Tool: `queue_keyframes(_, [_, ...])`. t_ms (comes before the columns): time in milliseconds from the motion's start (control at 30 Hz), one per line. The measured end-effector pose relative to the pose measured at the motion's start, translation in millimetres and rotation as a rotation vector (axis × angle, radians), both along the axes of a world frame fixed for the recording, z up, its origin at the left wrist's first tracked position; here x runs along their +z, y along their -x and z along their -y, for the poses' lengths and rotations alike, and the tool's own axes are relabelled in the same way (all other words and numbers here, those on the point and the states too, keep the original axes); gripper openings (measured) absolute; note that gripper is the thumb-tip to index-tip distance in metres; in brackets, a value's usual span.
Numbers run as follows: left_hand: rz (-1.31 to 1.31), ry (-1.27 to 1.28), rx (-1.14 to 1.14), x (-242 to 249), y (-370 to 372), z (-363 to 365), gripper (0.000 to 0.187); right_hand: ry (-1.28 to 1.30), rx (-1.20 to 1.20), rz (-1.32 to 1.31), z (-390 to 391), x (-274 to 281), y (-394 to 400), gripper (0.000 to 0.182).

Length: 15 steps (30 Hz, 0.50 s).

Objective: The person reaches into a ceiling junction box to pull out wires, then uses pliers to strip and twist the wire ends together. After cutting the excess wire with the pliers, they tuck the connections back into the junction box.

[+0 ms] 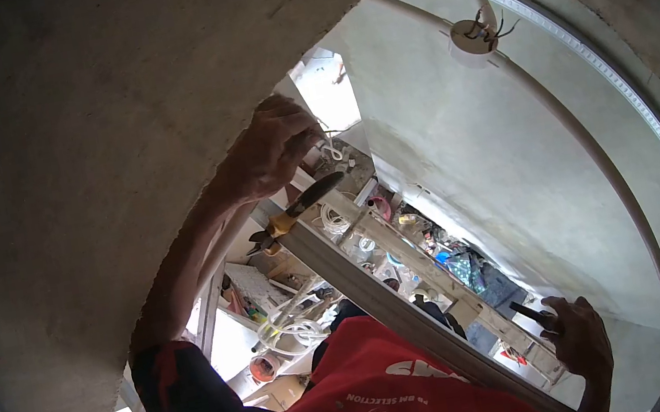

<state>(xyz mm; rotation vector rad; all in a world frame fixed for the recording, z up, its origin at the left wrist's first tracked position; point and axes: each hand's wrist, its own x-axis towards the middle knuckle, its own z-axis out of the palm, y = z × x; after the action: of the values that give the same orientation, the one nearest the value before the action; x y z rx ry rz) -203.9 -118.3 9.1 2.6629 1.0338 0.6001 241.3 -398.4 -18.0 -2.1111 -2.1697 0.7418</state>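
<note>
My left hand [273, 150] is raised beside the edge of a plastered slab. Its fingers are bent and closed, and whatever they hold is hidden; a thin white wire [332, 149] hangs close by. My right hand [577, 335], lower on the right, is wrapped round a dark, narrow tool handle [531, 314] of a kind I cannot make out. Below my left hand, a pair of pliers [285, 222] with yellow and dark handles lies across the end of a long metal beam [381, 302].
A round junction box [472, 38] with loose wires joins white conduits [590, 145] on the right wall. A perforated strip [624, 87] curves along that side. Far below are coiled white tubing [290, 330], a ladder-like frame [417, 257] and scattered debris. Plastered slab [78, 161] fills the upper left.
</note>
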Motion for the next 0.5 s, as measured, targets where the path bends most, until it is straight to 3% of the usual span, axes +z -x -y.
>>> queue_keyframes(500, [-0.127, -0.032, 0.044, 0, 10, 9, 0.005, 0.03, -0.007, -0.042, -1, 9, 2, 0.038])
